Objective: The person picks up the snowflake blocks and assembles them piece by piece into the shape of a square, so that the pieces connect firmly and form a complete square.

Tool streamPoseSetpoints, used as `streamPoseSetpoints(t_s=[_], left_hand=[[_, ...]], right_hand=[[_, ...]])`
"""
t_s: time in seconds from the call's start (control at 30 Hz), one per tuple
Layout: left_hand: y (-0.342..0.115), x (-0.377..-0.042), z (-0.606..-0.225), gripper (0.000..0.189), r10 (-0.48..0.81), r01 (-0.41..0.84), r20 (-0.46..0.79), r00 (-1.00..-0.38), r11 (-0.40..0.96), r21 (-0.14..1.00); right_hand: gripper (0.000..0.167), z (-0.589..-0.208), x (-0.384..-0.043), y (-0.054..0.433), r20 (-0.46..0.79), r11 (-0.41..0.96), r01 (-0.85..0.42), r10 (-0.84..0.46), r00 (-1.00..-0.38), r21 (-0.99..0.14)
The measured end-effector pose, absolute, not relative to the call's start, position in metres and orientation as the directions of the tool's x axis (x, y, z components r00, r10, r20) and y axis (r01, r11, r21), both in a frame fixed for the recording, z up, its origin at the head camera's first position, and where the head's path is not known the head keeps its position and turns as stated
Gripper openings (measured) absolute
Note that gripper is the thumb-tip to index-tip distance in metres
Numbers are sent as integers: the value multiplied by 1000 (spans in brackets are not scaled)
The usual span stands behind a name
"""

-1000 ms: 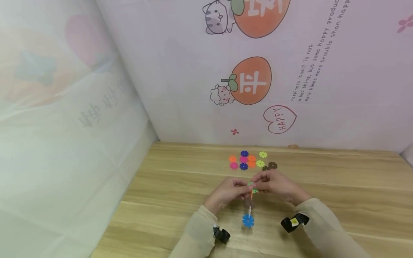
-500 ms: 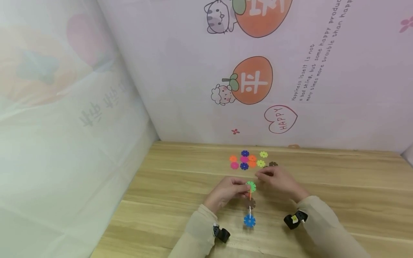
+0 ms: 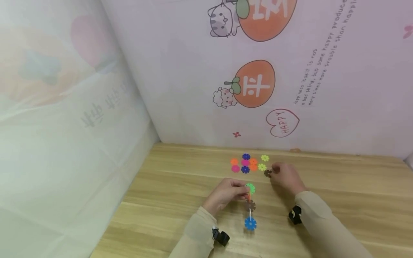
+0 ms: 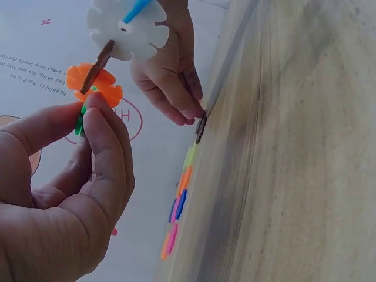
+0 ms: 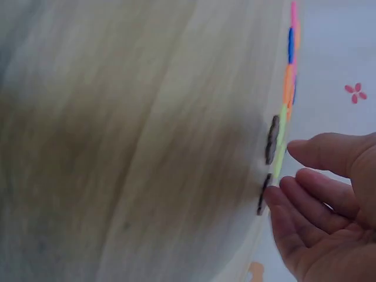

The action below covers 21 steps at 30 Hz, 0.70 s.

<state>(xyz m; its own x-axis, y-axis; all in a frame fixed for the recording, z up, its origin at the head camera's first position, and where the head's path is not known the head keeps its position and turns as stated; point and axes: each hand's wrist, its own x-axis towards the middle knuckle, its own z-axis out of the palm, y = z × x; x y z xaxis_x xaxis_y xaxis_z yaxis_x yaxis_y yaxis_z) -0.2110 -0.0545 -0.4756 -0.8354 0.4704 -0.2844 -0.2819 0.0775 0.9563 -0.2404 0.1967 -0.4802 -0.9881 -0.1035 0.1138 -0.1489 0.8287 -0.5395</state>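
Note:
My left hand (image 3: 224,192) pinches the green snowflake disc (image 3: 251,187) at the far end of a chain of interlocking discs. An orange disc (image 4: 88,77), a brown disc (image 4: 97,67), a white disc (image 4: 126,32) and a blue disc (image 3: 250,223) follow it, joined edge to edge. Further back and to the right, my right hand (image 3: 287,176) is down at two loose brown discs. Thumb and fingers stand apart in the right wrist view, fingertips at the nearer brown disc (image 5: 264,195). The other brown disc (image 5: 272,140) lies flat beside them.
Left of the brown discs, several loose discs lie on the wooden table (image 3: 180,172): yellow (image 3: 262,167), orange (image 3: 234,162), pink (image 3: 235,168) and dark blue (image 3: 245,170). A printed cloth backdrop (image 3: 193,89) stands along the table's back edge.
My right hand has let go of the green disc and moved back and right to the brown discs. My left hand keeps holding the chain in nearly the same place.

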Motion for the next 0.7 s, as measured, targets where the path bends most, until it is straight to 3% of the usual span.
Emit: streamPoseSetpoints(t_s=[0.27,0.7], left_hand=[[-55,-213,-473,17,466,-277,-278,-840,73,958],[-58,-211,-474,18,472,-281,-282,-835,76,957]], right_hand=[[27,-484,-249,207,145,851,-126,-59,-988,-511],[20,-492,-259,212,109,903,-146,-111,-988,-405]])
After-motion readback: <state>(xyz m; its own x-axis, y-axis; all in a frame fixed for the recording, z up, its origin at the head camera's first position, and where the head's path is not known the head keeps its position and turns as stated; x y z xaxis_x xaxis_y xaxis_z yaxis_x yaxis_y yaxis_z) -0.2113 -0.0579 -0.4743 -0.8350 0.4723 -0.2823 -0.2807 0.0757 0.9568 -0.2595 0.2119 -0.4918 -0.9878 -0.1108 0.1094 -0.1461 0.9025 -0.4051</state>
